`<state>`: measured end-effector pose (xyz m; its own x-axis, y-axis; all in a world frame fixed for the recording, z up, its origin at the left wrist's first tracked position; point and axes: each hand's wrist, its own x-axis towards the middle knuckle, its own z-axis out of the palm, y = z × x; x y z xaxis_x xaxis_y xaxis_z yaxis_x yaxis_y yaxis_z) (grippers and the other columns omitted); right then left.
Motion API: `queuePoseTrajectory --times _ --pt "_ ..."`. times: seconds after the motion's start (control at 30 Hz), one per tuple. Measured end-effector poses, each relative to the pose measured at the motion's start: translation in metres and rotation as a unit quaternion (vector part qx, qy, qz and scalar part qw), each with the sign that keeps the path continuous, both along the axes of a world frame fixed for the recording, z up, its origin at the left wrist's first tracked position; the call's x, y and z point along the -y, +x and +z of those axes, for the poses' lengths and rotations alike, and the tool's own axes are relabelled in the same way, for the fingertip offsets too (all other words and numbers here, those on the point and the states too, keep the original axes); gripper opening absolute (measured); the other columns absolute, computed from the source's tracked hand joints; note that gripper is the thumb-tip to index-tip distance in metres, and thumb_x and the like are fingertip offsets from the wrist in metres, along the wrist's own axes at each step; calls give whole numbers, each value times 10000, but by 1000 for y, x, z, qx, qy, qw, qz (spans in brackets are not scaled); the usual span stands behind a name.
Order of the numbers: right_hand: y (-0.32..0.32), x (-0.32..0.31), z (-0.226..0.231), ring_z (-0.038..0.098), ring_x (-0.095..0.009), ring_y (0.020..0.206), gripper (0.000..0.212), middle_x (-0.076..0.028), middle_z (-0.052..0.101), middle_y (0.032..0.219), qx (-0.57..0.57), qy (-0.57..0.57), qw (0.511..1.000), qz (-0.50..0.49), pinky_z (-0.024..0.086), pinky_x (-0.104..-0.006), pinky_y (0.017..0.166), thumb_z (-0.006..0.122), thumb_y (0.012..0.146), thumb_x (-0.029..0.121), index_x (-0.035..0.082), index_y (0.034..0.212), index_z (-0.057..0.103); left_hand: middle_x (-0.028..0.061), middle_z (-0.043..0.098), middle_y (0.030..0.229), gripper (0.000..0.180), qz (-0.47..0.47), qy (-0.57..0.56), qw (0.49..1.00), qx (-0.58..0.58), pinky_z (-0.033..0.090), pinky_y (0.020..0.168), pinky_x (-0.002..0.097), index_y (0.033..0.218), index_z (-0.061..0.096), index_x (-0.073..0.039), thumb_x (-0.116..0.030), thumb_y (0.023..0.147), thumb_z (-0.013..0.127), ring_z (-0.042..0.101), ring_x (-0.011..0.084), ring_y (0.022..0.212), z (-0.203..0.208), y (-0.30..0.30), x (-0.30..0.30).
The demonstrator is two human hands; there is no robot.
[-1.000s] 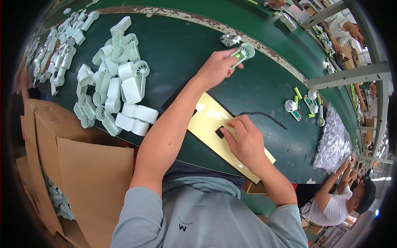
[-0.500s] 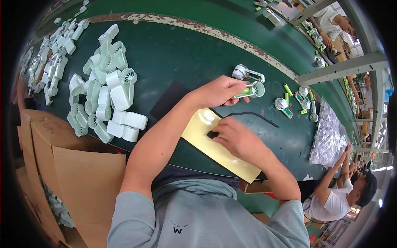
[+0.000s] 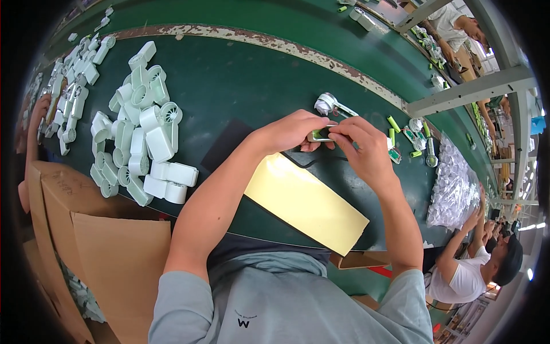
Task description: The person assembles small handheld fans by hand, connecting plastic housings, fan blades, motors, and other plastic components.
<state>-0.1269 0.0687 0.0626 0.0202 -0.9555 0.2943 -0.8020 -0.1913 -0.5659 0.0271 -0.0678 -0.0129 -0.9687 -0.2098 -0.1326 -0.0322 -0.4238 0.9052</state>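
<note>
The pale green housing (image 3: 314,136) lies between the two hands, its small, elongated body partly covered by fingers, with a dark face showing at the black piece (image 3: 325,133). The left hand (image 3: 289,135) has thumb and fingers closed around it; the right hand (image 3: 366,146) has thumb and fingertips pinched on the black piece, against the housing. Just beyond the fingertips lies a white-headed assembly (image 3: 326,104); nearer the body than the fingers is a yellow sheet (image 3: 309,200). Right of the right fingers, a clear plastic bag (image 3: 454,192) bulges with whitish pieces, too blurred to identify. Well left of the left fingers, past heaped pale green shells (image 3: 137,129), an open cardboard box (image 3: 120,252) holds pale pieces.
</note>
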Motion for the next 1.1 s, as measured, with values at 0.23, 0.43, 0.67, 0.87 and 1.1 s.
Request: queuePoseTrajectory --times 0.23,0.43,0.67,0.87,1.1 --pt "-5 12 4 711 -238 699 82 -121 680 897 -8 52 999 -13 566 -344 644 717 906 10 -42 965 742 53 673 877 290 12 -22 1000 8 419 603 256 1090 706 13 -183 1013 507 479 84 652 4 0 -1" --pt "-6 12 3 729 -212 784 102 -135 710 952 69 17 997 -6 563 -317 692 676 958 24 -29 979 762 77 699 907 458 48 -13 999 -2 391 573 223 1360 659 18 -50 937 497 456 59 642 -1 4 1" --pt "-52 -20 -14 672 -196 1076 383 -117 656 1294 291 -67 933 -200 542 -329 909 582 1053 215 2 1368 630 153 729 1006 496 19 67 997 -44 355 564 221 1450 577 23 -84 966 571 427 66 641 9 -6 -1" --pt "-27 -5 -54 596 -267 1279 662 -123 528 1480 560 104 821 42 545 -394 1002 575 897 97 51 1540 423 136 708 972 445 45 63 994 -80 375 578 214 1347 616 111 -159 994 600 497 79 681 14 12 -10" --pt "-44 -14 -46 622 -90 1017 421 -46 652 1201 514 -63 855 -29 519 -248 834 654 1025 128 46 1426 556 150 740 918 404 73 -83 994 17 352 510 201 1309 664 77 -178 1002 603 487 58 590 16 3 -2"
